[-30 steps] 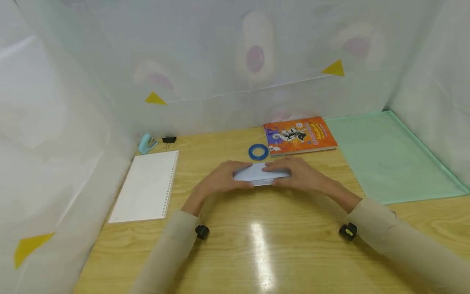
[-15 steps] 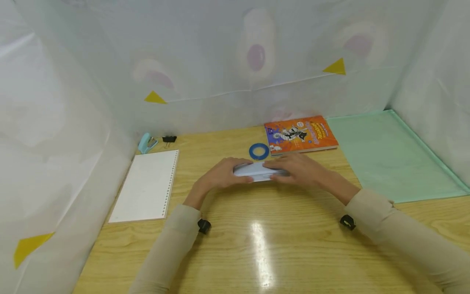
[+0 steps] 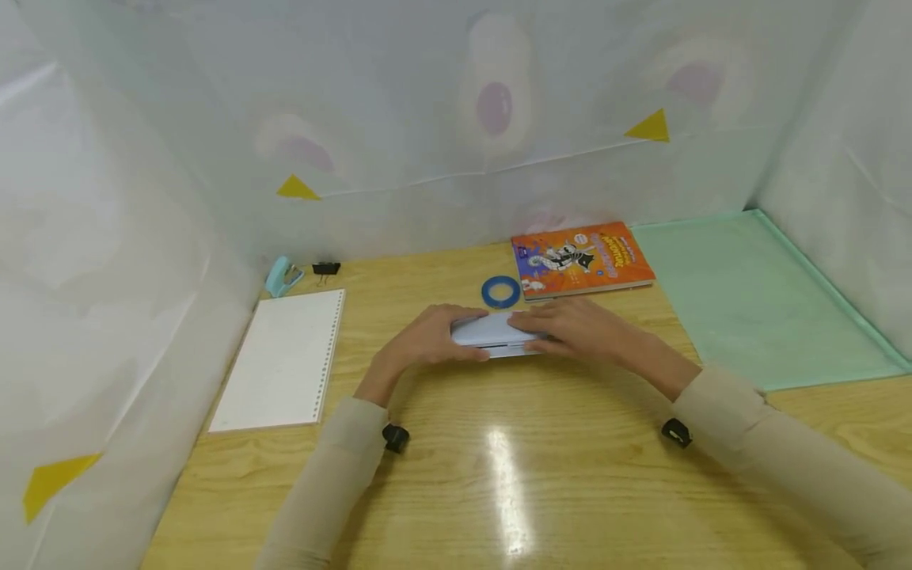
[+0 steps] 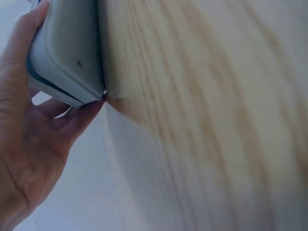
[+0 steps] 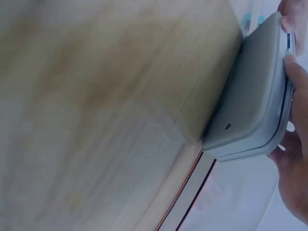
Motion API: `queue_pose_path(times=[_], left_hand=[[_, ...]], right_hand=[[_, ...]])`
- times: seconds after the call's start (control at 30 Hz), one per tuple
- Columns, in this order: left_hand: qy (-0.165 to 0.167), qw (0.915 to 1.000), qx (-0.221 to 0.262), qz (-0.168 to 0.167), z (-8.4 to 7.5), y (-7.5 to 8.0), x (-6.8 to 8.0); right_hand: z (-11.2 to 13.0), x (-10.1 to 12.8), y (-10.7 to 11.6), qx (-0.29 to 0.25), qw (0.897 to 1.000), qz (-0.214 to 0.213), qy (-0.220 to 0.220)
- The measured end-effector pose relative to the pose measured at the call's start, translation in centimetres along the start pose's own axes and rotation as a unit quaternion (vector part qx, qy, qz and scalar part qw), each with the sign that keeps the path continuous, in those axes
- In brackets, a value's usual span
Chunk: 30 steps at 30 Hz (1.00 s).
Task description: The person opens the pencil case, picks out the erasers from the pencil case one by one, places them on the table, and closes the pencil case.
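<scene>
A long, pale grey-white case (image 3: 484,328) with rounded corners sits between both hands in the middle of the table. My left hand (image 3: 431,336) grips its left end, thumb along the near side and fingers over the far side. On the right end, my right hand (image 3: 587,328) holds it the same way. A dark seam between lid and base runs along the case (image 4: 72,38) in the left wrist view. In the right wrist view, the thumb of the right hand (image 5: 298,144) lies on the seam side. Its contents are hidden.
A blue tape roll (image 3: 501,292) and an orange book (image 3: 584,260) lie just behind the case. To the left are a white notebook (image 3: 281,360), a light-blue stapler (image 3: 283,277) and a black binder clip (image 3: 326,269). A pale green glassy sheet (image 3: 769,305) lies at right.
Both hands keep hold of the case. Its near side has tilted slightly, and a thin dark gap now shows along the seam. The right hand has shifted a little to the left.
</scene>
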State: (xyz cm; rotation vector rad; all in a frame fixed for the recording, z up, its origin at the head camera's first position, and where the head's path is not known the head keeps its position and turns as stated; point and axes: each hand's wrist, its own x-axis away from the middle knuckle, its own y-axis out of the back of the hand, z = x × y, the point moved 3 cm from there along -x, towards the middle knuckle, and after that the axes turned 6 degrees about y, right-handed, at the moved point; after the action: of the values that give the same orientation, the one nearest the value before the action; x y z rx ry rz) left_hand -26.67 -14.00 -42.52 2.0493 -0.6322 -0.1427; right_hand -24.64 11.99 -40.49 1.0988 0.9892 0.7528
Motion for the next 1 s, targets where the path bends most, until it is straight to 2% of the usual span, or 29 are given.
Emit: queue_pose_path(times=[0.1,0.23,0.4,0.53,0.7,0.87,1.0], left_hand=[[0.006,0.9997,-0.023,0.007,-0.3,0.0,0.2],[0.006,0.9978,-0.061,0.024,-1.0,-0.3,0.5],[0.000,0.9959,-0.087,0.025,-1.4,-0.7,1.3],[0.005,0.9980,-0.063,0.010,-0.3,-0.9,2.2],[0.019,0.9998,-0.002,0.005,1.4,-0.2,3.3],[0.056,0.9981,0.024,0.002,1.3,0.5,3.9],[0.074,0.9962,0.044,-0.012,0.7,0.6,3.9]], right_hand=[[-0.6,0.7,0.1,-0.052,0.998,0.018,-0.025],[-1.4,1.9,0.4,-0.130,0.989,0.036,-0.067],[-1.4,2.4,0.4,-0.160,0.984,0.041,-0.066],[-1.1,2.0,0.9,-0.141,0.986,0.042,-0.073],[-2.0,2.0,2.7,-0.157,0.981,0.023,-0.115],[-4.4,2.4,4.4,-0.203,0.963,-0.023,-0.176],[-6.3,2.6,5.1,-0.170,0.958,-0.083,-0.216]])
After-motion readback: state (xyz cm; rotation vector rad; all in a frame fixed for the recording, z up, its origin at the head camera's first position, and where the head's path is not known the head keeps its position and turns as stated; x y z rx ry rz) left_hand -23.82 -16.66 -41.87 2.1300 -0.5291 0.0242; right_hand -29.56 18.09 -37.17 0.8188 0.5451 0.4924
